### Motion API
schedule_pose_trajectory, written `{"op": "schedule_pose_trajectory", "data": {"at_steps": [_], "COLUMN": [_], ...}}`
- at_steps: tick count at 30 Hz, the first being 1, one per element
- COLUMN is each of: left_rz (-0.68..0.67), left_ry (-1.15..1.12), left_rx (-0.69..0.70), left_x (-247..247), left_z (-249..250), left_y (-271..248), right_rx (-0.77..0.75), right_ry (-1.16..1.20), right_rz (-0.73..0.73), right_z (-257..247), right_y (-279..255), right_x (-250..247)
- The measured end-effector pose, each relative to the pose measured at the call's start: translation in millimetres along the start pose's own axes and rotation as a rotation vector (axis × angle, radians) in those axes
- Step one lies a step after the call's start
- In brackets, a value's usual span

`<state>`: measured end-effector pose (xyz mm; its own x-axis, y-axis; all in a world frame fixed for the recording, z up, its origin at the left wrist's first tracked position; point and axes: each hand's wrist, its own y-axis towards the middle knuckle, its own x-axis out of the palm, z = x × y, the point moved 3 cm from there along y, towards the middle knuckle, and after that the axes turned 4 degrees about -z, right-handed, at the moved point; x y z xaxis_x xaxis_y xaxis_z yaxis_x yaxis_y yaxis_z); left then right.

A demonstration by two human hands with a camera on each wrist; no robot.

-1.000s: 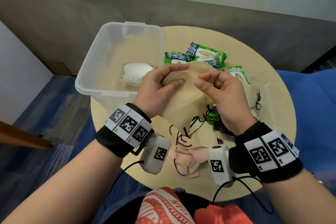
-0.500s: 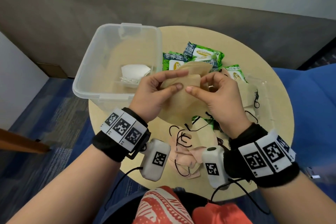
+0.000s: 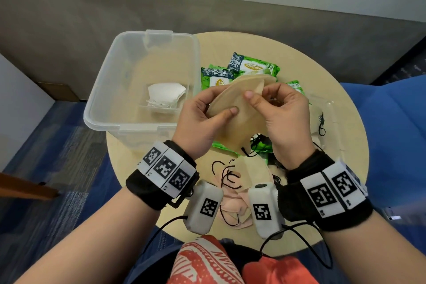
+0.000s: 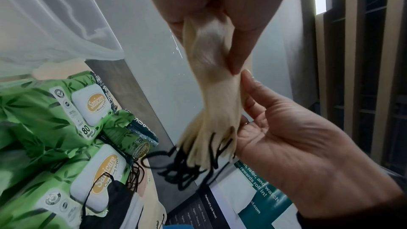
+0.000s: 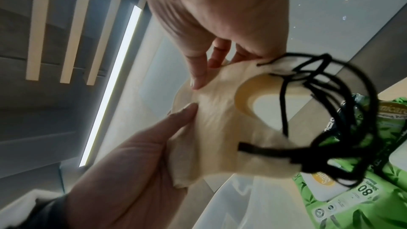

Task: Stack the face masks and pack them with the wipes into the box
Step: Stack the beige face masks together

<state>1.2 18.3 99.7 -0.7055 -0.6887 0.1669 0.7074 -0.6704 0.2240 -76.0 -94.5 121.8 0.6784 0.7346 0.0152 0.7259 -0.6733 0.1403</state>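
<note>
Round wooden counter point(image 3: 299, 57) with blue carpet underneath, pretty cluttered setup. Both hands are up over the middle of it working a stack of beige face masks point(image 3: 239, 108). Left hand point(image 3: 196, 122) has its thumb on top and fingers curled under the near-left edge, right hand point(image 3: 279, 117) is pinching the far-right edge, so both are closed on the stack, nothing loose in either.

Clear plastic box point(image 3: 96, 120) sits at the counter's left edge with white face masks point(image 3: 166, 94) already inside. Sanicare wipes packs point(image 3: 251, 65) are piled at the back, and pink face masks point(image 3: 232, 200) lie at the near edge.

What worries me: the black ear loops point(image 5: 326, 111) dangle in a tangled bunch right over the wipes. I'd guess they could snag a pack on the way to the box, or the stack could fan out since it's only gripped at two edges.
</note>
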Motion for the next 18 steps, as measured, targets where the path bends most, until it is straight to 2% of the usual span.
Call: {"op": "schedule_pose_trajectory", "data": {"at_steps": [5, 9, 18], "left_rz": [0.009, -0.039, -0.262], "left_ry": [-0.005, 0.006, 0.058], "left_rx": [0.024, 0.067, 0.062], "left_x": [-1.3, -0.3, 2.5], "left_z": [-2.5, 0.1, 5.4], "left_y": [1.9, 1.0, 3.1], "right_rx": [-0.01, -0.018, -0.251], "right_ry": [-0.037, -0.098, -0.239], "right_rz": [0.024, 0.008, -0.031], "right_z": [2.0, 2.1, -2.3], "right_y": [1.6, 0.8, -4.4], "right_x": [-3.4, -4.0, -5.3]}}
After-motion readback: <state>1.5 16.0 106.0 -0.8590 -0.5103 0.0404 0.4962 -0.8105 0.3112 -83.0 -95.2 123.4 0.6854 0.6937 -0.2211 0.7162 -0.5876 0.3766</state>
